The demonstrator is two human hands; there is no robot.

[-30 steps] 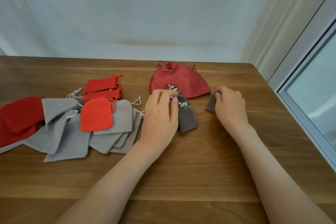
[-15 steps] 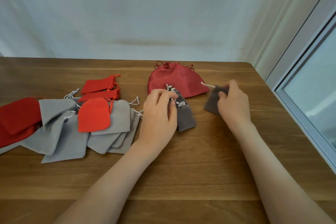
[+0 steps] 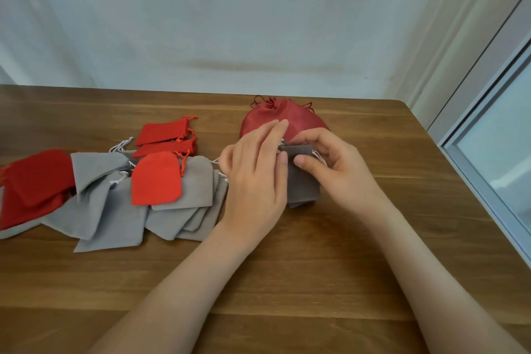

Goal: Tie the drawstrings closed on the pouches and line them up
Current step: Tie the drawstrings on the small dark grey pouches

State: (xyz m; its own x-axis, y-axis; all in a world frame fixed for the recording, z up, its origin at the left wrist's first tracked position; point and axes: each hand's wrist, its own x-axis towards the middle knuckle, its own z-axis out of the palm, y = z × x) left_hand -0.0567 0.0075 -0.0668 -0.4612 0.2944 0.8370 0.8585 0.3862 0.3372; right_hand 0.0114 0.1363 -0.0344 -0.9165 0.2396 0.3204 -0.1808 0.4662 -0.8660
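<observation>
My right hand [image 3: 342, 169] pinches a small dark grey pouch [image 3: 300, 151] between thumb and curled fingers, just in front of a large dark red pouch [image 3: 275, 113] whose top is gathered. A second dark grey pouch [image 3: 303, 190] lies flat on the table beneath it. Beside them, my left hand [image 3: 255, 172] has its fingers straight over the red pouch, and its thumb touches the held pouch's left edge. White drawstring ends [image 3: 317, 155] show by my right fingers.
To the left lies a loose pile of several light grey pouches [image 3: 189, 187], with several red pouches [image 3: 156, 178] on and behind it and more red ones [image 3: 34, 178] at the far left. The wooden table [image 3: 287, 282] ends at a window frame [image 3: 482, 181] on the right.
My right hand has brought its dark grey pouch leftward over the other dark grey pouch. My left hand's fingers have lifted and straightened.
</observation>
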